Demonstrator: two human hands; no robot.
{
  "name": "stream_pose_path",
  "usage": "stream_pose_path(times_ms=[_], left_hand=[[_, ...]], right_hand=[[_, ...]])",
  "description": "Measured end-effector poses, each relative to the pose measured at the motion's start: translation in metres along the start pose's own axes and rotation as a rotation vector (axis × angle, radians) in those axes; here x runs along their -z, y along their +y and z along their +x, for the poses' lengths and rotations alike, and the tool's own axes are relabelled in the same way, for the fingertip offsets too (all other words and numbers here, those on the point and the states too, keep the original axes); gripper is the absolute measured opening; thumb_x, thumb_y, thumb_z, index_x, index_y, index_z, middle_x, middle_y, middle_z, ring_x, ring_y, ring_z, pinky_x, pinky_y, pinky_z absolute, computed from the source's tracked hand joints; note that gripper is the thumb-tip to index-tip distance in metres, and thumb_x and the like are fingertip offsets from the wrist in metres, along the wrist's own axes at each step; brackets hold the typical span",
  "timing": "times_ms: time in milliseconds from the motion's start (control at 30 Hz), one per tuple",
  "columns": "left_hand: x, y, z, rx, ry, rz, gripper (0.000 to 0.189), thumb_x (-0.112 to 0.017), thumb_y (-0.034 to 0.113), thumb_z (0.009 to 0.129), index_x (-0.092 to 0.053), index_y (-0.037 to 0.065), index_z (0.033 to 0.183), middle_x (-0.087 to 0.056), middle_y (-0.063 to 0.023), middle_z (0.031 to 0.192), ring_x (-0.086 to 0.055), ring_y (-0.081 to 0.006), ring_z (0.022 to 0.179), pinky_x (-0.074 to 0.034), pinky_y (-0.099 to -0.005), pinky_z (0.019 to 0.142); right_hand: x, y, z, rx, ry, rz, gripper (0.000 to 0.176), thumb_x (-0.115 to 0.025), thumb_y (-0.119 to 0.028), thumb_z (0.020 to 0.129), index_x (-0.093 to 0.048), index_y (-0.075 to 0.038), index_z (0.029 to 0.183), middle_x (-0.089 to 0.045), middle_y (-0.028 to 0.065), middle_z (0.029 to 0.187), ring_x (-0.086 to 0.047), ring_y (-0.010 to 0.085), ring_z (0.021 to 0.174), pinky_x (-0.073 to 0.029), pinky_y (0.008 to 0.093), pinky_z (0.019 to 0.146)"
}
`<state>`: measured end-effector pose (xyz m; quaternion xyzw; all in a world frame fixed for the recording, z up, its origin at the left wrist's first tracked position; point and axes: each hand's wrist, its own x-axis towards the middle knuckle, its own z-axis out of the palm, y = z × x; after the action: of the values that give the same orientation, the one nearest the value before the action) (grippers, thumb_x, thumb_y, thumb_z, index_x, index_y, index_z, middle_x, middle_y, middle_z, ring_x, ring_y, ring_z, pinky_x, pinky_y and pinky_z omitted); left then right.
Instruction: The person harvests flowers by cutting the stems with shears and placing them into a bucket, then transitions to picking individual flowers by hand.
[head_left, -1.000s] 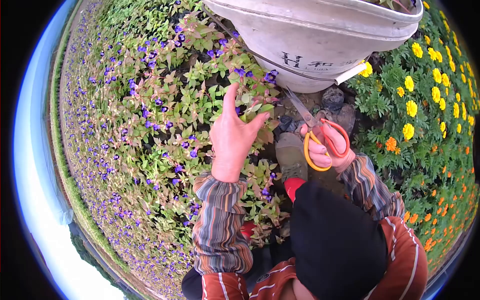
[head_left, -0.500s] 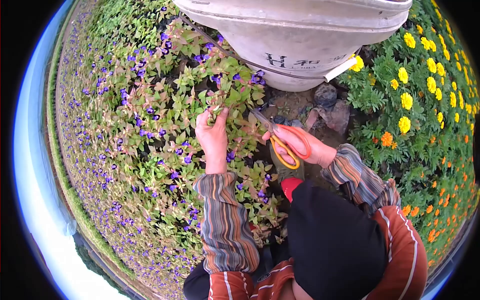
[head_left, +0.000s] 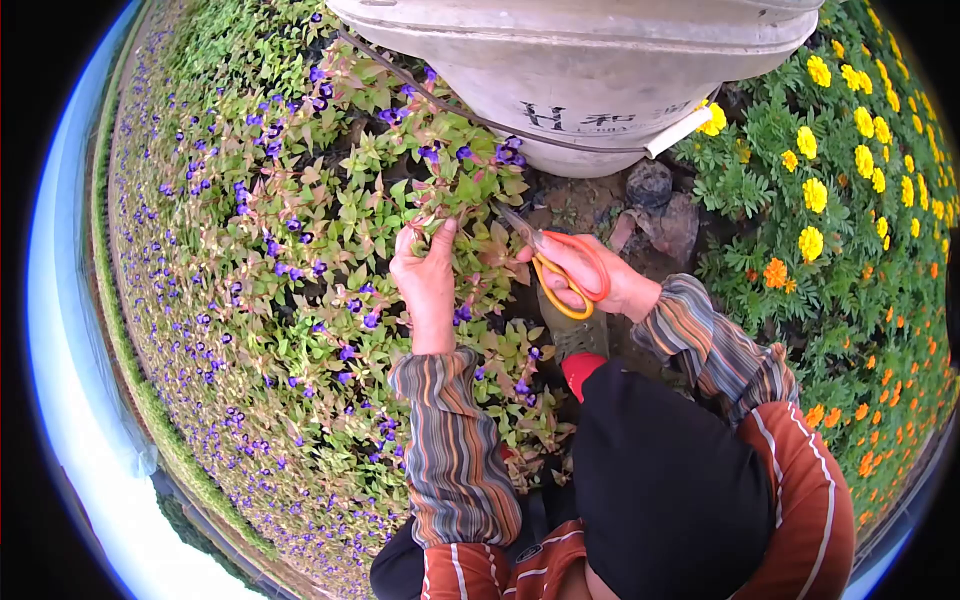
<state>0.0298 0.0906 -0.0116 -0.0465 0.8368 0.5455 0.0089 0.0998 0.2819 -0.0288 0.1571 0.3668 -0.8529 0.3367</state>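
Your left hand [head_left: 424, 275] pinches a sprig [head_left: 427, 224] among the purple-flowered plants [head_left: 345, 205] while your right hand [head_left: 592, 277] grips the scissors [head_left: 528, 231] just beside it, so tips masked by leaves [head_left: 484, 184] could nick that hand or the wrong stem, and the whitish bucket [head_left: 590, 85] ahead keeps its contents out of view.

lettering on the pale bucket [head_left: 580, 75], dark print on its wall, just above the wire handle [head_left: 560, 143]. reading left to right: first mark, bold, shaped like a capital h, strokes partly broken; second mark, the chinese character 和; third mark, faint, not legible. beneath 和, one short line of small print, too blurred to make out. small dark oval badge [head_left: 527, 553] at the front of the reddish shirt [head_left: 800, 490]: wording, if any, too small to read.
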Motion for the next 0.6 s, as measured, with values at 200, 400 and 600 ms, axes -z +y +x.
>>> stream_pose_path(times_ms=[200,400,600], left_hand=[[-0.002,-0.01,0.005,0.215,0.146,-0.423,0.011,-0.063,0.011,0.082,-0.061,0.002,0.088,-0.063,-0.0047,0.084,-0.059,-0.0127,0.069,-0.05,-0.0272,0.061],[0.003,-0.008,0.01,0.385,0.157,-0.705,0.018,-0.062,0.014,0.082,-0.057,0.002,0.095,-0.062,-0.0067,0.089,-0.061,-0.0178,0.076,-0.052,-0.033,0.064],[0.001,-0.009,0.01,0.41,0.155,-0.786,0.016,-0.06,0.011,0.083,-0.057,0.002,0.095,-0.063,-0.0075,0.089,-0.062,-0.0178,0.077,-0.052,-0.0322,0.067]], right_hand=[[-0.001,-0.003,-0.01,0.019,-0.047,-0.005,0.041,-0.042,-0.04,0.092,-0.05,0.0,0.101,-0.038,-0.0025,0.057,-0.038,0.006,0.041,-0.031,0.0202,0.038],[-0.004,0.002,-0.002,-0.094,-0.128,0.149,0.043,-0.041,-0.042,0.092,-0.049,0.0,0.101,-0.04,-0.0015,0.057,-0.041,0.0085,0.042,-0.035,0.0218,0.039],[-0.01,-0.003,0.01,-0.111,-0.143,0.162,0.045,-0.043,-0.044,0.09,-0.049,0.0,0.098,-0.041,-0.0013,0.057,-0.041,0.0087,0.041,-0.034,0.0216,0.039]])
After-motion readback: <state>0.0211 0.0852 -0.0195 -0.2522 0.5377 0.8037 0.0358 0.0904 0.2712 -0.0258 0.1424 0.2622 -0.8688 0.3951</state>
